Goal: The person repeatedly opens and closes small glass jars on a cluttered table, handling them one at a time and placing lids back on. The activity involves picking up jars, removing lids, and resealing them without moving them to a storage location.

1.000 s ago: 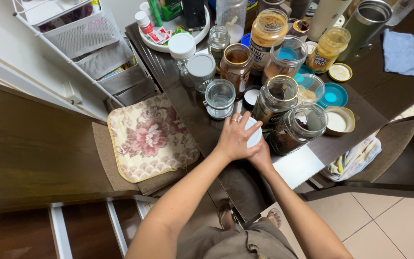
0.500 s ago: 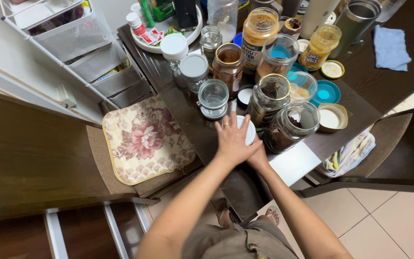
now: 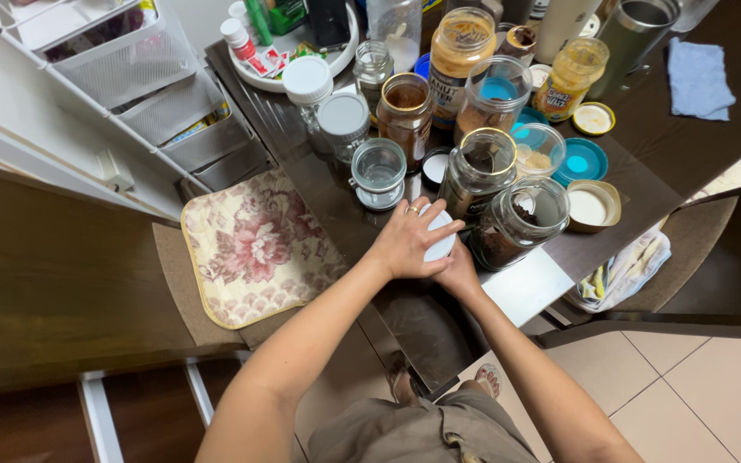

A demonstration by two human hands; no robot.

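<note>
My left hand (image 3: 411,238) lies over a round white lid (image 3: 440,242) on top of a jar near the front of the dark table (image 3: 319,184), fingers wrapped around its rim. My right hand (image 3: 456,273) is mostly hidden beneath it, holding the jar's body, which I cannot see. Just beyond stand an empty glass jar (image 3: 379,171) and two open jars of dark contents (image 3: 521,221).
Several more jars, loose lids and a steel flask (image 3: 636,30) crowd the table behind. A blue cloth (image 3: 698,77) lies at the far right. A floral cushion (image 3: 255,249) sits on the chair at left, by a white wire rack (image 3: 130,60).
My left hand has turned slightly on the white lid, fingers closing around it again after spreading. The view shifted a little.
</note>
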